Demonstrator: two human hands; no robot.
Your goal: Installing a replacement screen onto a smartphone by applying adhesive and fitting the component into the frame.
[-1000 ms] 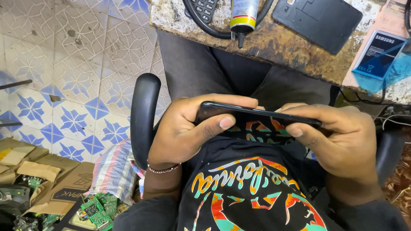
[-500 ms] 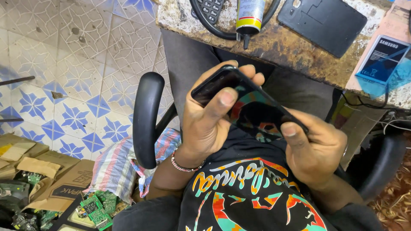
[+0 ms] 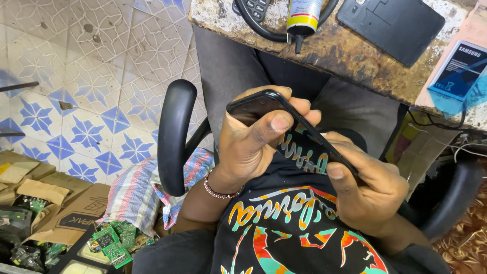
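Both hands are gripping a black phone tilted over the lap: the left hand is clasping its upper end, thumb pressing the screen; the right hand is pinching its lower end, below the desk.

I sit in a small phone repair workshop: worn bench with glue tube and battery, circuit boards in boxes on tiled floor.

Blue-and-white patterned floor tiles lie beside a black chair armrest and a worn, stained workbench.
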